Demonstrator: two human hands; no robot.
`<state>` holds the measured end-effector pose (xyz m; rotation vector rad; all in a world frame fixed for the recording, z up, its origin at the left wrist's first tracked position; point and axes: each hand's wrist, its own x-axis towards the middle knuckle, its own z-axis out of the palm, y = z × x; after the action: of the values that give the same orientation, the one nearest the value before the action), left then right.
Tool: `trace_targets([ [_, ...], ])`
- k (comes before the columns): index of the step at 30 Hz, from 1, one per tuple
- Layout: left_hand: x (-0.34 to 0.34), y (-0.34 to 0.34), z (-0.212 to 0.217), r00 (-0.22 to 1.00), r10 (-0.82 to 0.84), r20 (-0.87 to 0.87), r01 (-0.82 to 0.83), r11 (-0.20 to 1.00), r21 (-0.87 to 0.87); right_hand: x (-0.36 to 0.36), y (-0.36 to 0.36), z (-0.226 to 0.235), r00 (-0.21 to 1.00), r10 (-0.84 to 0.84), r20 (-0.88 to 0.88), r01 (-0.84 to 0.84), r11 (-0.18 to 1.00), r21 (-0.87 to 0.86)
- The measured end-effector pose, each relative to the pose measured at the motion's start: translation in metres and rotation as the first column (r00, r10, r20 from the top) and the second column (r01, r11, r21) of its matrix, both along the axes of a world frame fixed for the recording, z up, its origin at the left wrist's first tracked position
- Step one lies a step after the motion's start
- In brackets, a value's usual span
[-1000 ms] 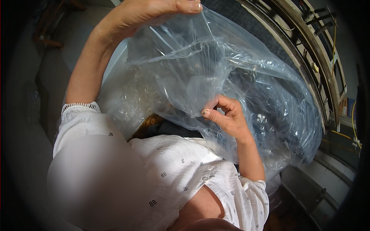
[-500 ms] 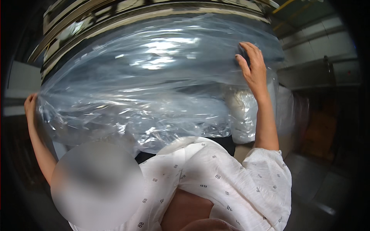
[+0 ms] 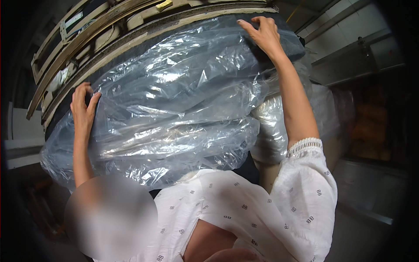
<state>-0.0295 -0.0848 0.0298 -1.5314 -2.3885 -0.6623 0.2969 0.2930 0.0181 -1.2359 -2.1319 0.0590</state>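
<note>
A large clear plastic sheet [image 3: 174, 100] lies crumpled and shiny across a dark padded surface [image 3: 56, 113]. It bunches in folds close to my body. My left hand [image 3: 83, 105] is at the sheet's far left edge, thumb and fingers apart, near the dark surface's border. At the far right, my right hand [image 3: 264, 34] reaches over the sheet's far edge with its thumb spread away from curved fingers. Neither hand visibly grips the plastic, though some fingertips are turned away or slightly blurred.
Beyond the sheet runs a long wooden frame [image 3: 144, 22] with rails and slats. A small yellow block [image 3: 164, 5] sits on it. Right of the sheet stand plastic-wrapped white bundles [image 3: 273, 126]. Farther right are a metal panel [image 3: 349, 65] and orange-brown items [image 3: 371, 126] in shadow.
My left hand has left the sheet's left corner, moving right and away from me. My right hand has reached farther out. The sheet has gone from stretched to more crumpled.
</note>
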Motion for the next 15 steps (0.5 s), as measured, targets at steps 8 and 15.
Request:
trace_targets([
  [8,0.009,-0.007,-0.011,0.958,0.016,0.286,-0.058,0.989,0.139,-0.029,0.032,-0.004,0.876,0.463,-0.134,-0.475,0.781,-0.406],
  [15,0.005,-0.019,-0.011,0.949,-0.03,0.315,-0.03,0.982,0.185,-0.003,-0.027,0.015,0.549,0.257,-0.795,-0.757,0.557,-0.343],
])
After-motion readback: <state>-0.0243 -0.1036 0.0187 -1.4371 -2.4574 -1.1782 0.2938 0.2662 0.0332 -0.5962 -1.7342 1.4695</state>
